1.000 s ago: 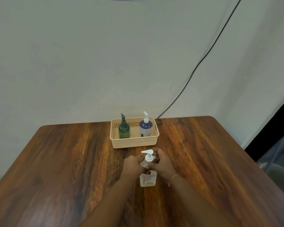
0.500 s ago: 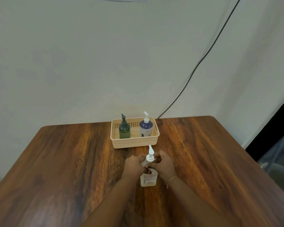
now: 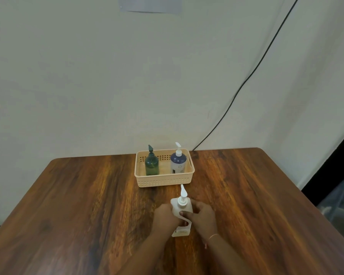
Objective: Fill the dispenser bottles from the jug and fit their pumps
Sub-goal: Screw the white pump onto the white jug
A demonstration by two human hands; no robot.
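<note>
A clear dispenser bottle (image 3: pixel 182 210) with pale liquid stands on the wooden table (image 3: pixel 87 205), in front of a beige basket (image 3: pixel 165 180). Its white pump (image 3: pixel 182 194) sits on the neck, with the spout pointing away from me. My left hand (image 3: pixel 165 217) wraps the bottle's left side. My right hand (image 3: pixel 202 217) holds its right side, thumb across the front. In the basket stand a green pump bottle (image 3: pixel 152 163) at the left and a dark blue and white pump bottle (image 3: pixel 178 161) at the right. No jug is in view.
The basket sits against the wall at the table's far edge. A black cable (image 3: pixel 246 80) runs down the wall to the table behind the basket. The table's right edge drops off beside a dark gap (image 3: pixel 330 165).
The pump spout has turned from pointing left to pointing away from me. Both hands have slid down from the pump collar onto the bottle's body.
</note>
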